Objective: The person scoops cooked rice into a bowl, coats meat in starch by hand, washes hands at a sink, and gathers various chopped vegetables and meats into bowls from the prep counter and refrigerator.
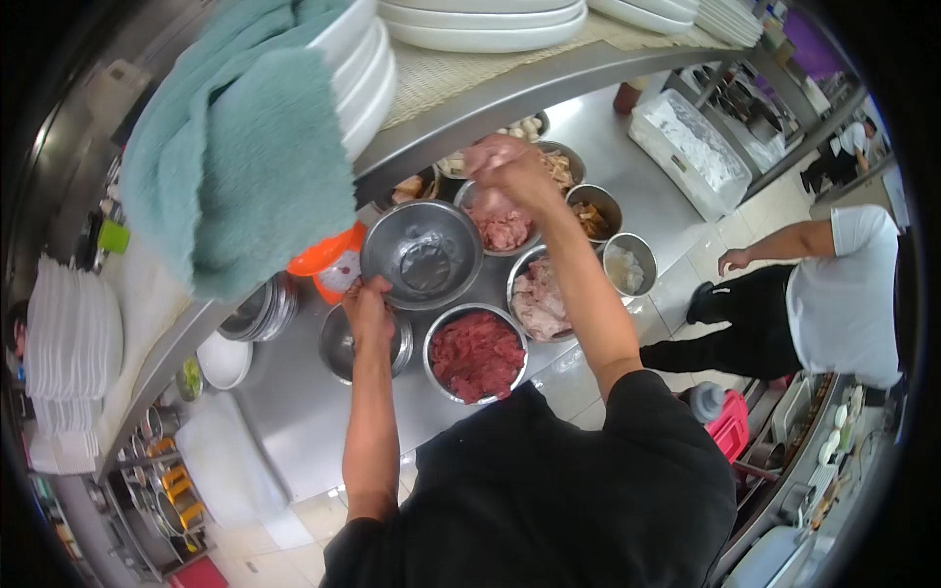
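Observation:
My left hand [369, 312] grips the near rim of a metal mixing bowl [377, 257], which has a wet, shiny bottom. My right hand [524, 184] is raised over a bowl of pale pink raw meat [502, 231], with a blurred clump of the same meat [490, 154] in its fingers. Dark red sliced meat [477, 355] fills a steel bowl close to my body. To its right, under my right forearm, sits a bowl of pale raw meat pieces [541, 302]. An orange kitchen scale [336, 265] is partly hidden behind the mixing bowl.
Small steel containers [629, 265] line the right. Stacked bowls [333, 345] stand at left. An overhead shelf [480, 88] carries white plates and a green towel [245, 176]. A white ice-filled bin [691, 147] sits at the far end. Another person [843, 294] stands at right.

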`<action>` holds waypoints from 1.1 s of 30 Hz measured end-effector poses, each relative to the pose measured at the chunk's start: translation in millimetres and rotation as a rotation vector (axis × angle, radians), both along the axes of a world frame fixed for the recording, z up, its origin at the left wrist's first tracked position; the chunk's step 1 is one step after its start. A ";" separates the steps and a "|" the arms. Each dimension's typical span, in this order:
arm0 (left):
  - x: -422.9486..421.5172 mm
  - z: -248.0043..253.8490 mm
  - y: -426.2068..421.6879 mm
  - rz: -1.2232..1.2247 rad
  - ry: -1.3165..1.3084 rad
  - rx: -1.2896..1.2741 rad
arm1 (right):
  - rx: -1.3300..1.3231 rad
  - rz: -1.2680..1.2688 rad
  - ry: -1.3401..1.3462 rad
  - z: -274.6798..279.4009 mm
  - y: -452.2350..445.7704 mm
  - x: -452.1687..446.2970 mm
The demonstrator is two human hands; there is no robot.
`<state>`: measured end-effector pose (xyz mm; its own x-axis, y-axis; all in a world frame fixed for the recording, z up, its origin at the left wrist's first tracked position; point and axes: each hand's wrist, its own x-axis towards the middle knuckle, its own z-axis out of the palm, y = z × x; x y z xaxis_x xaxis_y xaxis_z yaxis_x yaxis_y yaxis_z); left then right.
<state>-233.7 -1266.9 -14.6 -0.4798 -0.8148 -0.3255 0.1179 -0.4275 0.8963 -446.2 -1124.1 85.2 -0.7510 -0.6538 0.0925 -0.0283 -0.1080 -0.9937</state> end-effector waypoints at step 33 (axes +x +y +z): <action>-5.9 -8.6 11.5 -0.068 0.065 0.121 | 0.362 0.384 0.776 -18.8 -6.4 37.4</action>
